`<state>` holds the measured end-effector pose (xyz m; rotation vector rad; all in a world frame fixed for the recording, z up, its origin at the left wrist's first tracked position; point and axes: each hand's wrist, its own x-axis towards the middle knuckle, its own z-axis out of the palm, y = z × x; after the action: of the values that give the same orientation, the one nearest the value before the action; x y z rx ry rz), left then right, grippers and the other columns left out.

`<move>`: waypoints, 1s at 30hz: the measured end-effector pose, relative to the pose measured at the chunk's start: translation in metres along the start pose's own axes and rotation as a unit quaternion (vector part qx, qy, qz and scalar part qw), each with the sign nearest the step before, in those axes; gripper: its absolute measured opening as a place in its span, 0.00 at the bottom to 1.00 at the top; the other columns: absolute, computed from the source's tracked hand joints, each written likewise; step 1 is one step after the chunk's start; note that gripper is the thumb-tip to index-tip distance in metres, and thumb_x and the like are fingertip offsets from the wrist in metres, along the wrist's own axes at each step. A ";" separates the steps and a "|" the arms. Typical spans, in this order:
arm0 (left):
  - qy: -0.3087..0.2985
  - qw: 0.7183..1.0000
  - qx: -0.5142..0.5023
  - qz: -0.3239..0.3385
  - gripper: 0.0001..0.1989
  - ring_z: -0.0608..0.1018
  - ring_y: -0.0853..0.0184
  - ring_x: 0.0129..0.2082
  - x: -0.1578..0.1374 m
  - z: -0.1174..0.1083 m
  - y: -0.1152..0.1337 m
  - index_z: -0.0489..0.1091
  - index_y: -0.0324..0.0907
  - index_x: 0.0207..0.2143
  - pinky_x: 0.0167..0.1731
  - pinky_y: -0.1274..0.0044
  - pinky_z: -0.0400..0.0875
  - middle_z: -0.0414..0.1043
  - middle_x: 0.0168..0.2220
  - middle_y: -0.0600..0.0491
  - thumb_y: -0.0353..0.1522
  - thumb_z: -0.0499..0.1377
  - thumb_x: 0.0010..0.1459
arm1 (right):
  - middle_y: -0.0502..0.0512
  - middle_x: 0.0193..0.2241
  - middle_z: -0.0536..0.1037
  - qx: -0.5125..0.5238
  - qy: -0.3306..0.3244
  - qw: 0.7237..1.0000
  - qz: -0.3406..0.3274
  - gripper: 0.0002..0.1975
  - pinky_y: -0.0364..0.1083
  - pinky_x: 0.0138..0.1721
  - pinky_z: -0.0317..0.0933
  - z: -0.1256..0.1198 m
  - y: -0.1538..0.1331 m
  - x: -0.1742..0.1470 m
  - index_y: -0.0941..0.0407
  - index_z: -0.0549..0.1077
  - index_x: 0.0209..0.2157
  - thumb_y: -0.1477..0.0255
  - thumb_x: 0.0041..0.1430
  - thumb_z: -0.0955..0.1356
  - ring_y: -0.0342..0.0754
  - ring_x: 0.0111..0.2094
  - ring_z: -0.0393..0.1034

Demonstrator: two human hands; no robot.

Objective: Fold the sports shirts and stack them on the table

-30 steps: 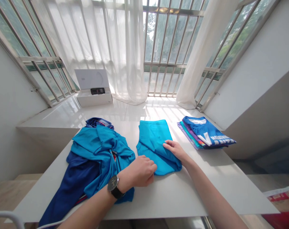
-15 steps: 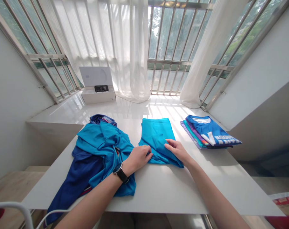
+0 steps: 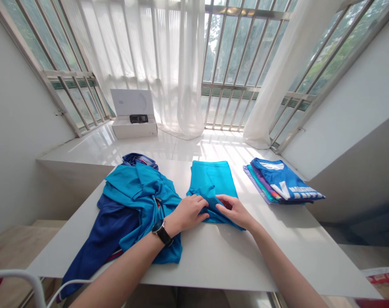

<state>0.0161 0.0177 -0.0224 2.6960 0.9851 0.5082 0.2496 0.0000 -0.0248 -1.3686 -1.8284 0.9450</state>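
A turquoise garment (image 3: 213,173) lies partly folded on the white table, its near part bunched between my hands. My left hand (image 3: 192,210), with a black watch on the wrist, has its fingers curled onto the near left part of the cloth. My right hand (image 3: 235,211) holds a raised fold near the right edge between thumb and fingers. Exactly how much cloth each hand grips is partly hidden. Left of it, under and beside my left forearm, lies a loose pile of turquoise clothing (image 3: 143,188) over dark blue clothing (image 3: 112,220).
A stack of folded clothes (image 3: 277,177), a blue printed shirt on top, rests on the right of the white table (image 3: 226,261). An open white box (image 3: 135,130) with a black device (image 3: 138,119) stands on the sill by the curtained, barred window. A white tube (image 3: 17,273) curves at lower left.
My right hand has shifted slightly left, and the cloth between my hands has bunched up into a raised fold. My left hand has barely moved. The view has tilted slightly.
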 end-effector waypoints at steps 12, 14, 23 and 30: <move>0.124 0.990 0.004 -0.066 0.34 0.71 0.49 0.56 0.002 -0.003 -0.014 0.61 0.42 0.59 0.51 0.60 0.70 0.65 0.58 0.39 0.38 0.69 0.53 | 0.50 0.30 0.70 -0.071 -0.065 0.989 -0.112 0.15 0.45 0.33 0.61 0.004 -0.015 -0.009 0.55 0.77 0.49 0.70 0.61 0.66 0.44 0.29 0.63; 0.127 0.992 0.011 -0.006 0.47 0.60 0.44 0.65 0.001 -0.011 -0.016 0.52 0.44 0.66 0.58 0.56 0.64 0.50 0.68 0.37 0.34 0.71 0.48 | 0.50 0.31 0.70 -0.112 -0.111 0.978 -0.135 0.14 0.45 0.34 0.60 0.004 -0.019 -0.012 0.52 0.79 0.46 0.74 0.60 0.66 0.45 0.31 0.66; -0.065 0.995 -0.005 0.079 0.09 0.77 0.62 0.41 -0.002 -0.023 -0.016 0.71 0.44 0.41 0.44 0.72 0.69 0.77 0.41 0.53 0.25 0.59 0.59 | 0.54 0.42 0.72 -0.241 -0.134 0.952 -0.132 0.24 0.48 0.43 0.65 -0.005 -0.030 -0.022 0.52 0.71 0.52 0.80 0.52 0.67 0.51 0.43 0.69; 0.005 1.000 -0.006 0.013 0.06 0.77 0.61 0.39 -0.001 -0.017 -0.014 0.68 0.42 0.45 0.40 0.72 0.69 0.76 0.40 0.50 0.32 0.58 0.66 | 0.53 0.36 0.74 -0.291 -0.083 0.948 -0.099 0.10 0.46 0.38 0.64 -0.015 -0.028 -0.020 0.53 0.73 0.40 0.77 0.63 0.62 0.48 0.36 0.70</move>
<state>0.0008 0.0286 -0.0118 2.7014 0.9473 0.5319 0.2531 -0.0219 0.0051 -1.4259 -2.4486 0.4332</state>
